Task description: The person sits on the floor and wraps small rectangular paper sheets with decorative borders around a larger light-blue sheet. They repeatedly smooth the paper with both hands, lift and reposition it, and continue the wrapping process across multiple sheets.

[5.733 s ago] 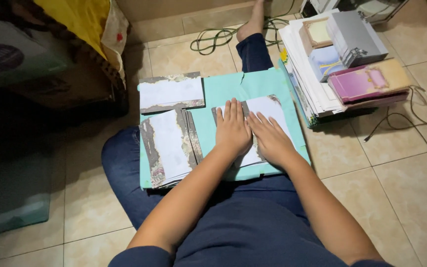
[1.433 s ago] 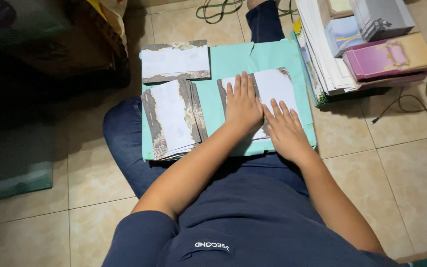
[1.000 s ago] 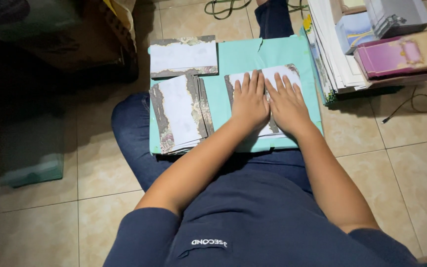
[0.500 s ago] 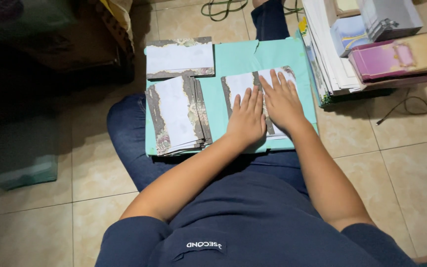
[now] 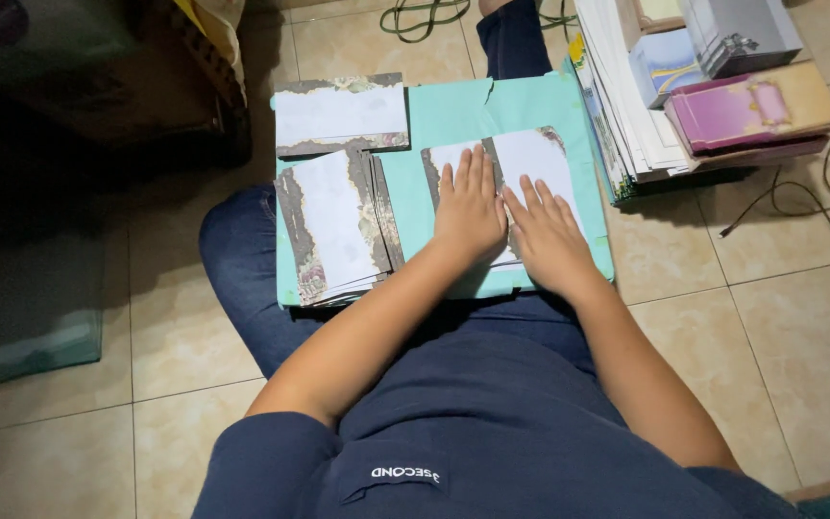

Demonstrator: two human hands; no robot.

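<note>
Both hands lie flat, palms down and fingers spread, side by side on a white card with a dark patterned border [image 5: 530,163]. The left hand [image 5: 470,207] covers the card's left half and the right hand [image 5: 549,235] its lower right part; neither grips anything, they only press down. The card rests on a teal board [image 5: 453,111] that sits across the person's lap, toward the board's right edge. Near the board's left edge lies a fanned stack of similar bordered cards [image 5: 333,226], and at its far left corner another stack [image 5: 340,115] lies crosswise, partly off the board. Just beyond the board's right edge, on the tiled floor [image 5: 770,317], stands a pile of white sheets [image 5: 626,106] topped with a purple box [image 5: 751,106] and a grey box [image 5: 742,34].
</note>
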